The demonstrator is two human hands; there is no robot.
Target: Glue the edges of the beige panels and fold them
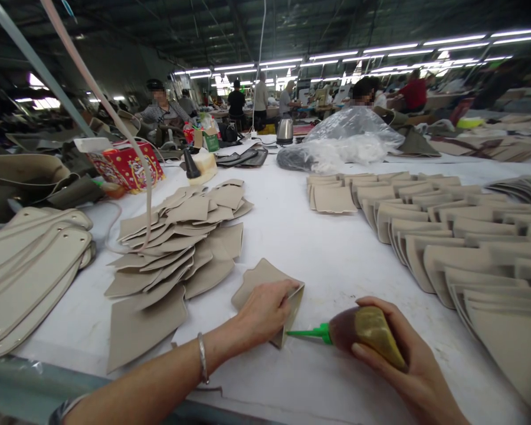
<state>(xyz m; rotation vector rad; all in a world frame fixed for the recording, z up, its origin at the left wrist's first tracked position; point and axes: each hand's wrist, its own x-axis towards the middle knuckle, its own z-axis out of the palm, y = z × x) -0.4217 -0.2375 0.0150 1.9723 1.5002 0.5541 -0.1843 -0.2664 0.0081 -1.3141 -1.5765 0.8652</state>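
Observation:
Under my left hand [268, 310] lies a beige leather-like piece [265, 273] on the white table; the fingers are curled at its right edge, lifting a folded flap there. My right hand [402, 348] is wrapped round a glue bottle [367, 333] with a green nozzle [312, 332], held on its side above the table. The nozzle tip points left and meets, or nearly meets, the lower right edge of the piece. Brownish-yellow liquid shows through the bottle wall. A loose pile of similar beige pieces [181, 254] sits left of my hands.
Overlapping rows of beige pieces [460, 236] cover the right side. Long straps with rivets [39, 277] are stacked at far left. A hose [148, 195] hangs down onto the left pile. Behind are a red box [128, 165], a kettle [285, 131], plastic bags [349, 141] and several people.

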